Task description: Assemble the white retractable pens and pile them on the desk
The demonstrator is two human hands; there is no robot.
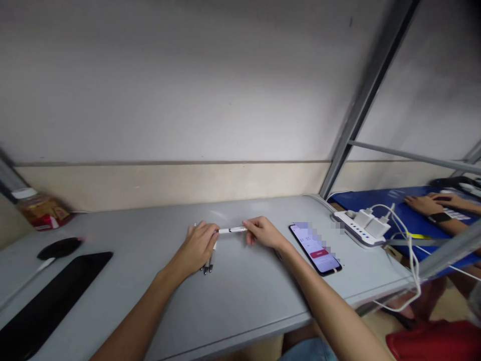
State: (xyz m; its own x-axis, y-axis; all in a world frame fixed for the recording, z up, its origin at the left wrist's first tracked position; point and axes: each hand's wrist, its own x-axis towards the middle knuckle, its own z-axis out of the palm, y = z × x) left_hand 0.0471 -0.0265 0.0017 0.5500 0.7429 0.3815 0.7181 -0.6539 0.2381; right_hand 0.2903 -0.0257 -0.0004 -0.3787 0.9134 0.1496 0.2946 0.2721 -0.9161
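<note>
A white pen with dark markings lies sideways between my two hands above the grey desk. My left hand is closed on the pen's left end, its fingers curled down and hiding that tip. At the other end, the thumb and fingers of my right hand pinch the pen. Several more pens lie under my left hand, only their dark-tipped ends and a bit of white showing past the palm.
Right of my right arm lies a lit phone, and beyond it a power strip with white chargers and cables. At left are a black mat, a black round pad and a jar. Another person's hands rest on a blue desk.
</note>
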